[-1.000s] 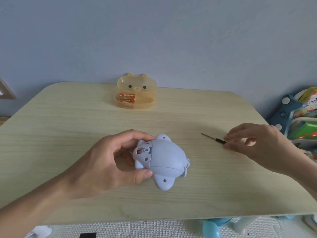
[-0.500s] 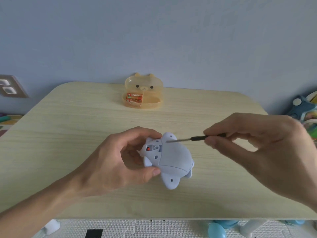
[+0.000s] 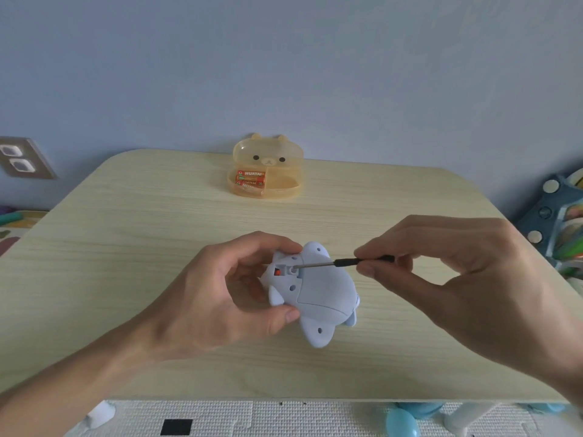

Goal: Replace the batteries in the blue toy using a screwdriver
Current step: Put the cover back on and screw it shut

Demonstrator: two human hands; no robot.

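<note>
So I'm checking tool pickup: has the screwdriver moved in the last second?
Yes. The screwdriver left the table, and the right hand carried it leftward to the toy, its tip at the screw hole.

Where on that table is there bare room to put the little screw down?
Bare wood lies left of the left hand, and in a wide band between the toy and the bear box. The middle is crowded: both hands, toy and screwdriver with the right hand.

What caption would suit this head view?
Left hand steadies the blue toy while the right hand sets a screwdriver to it.
</note>
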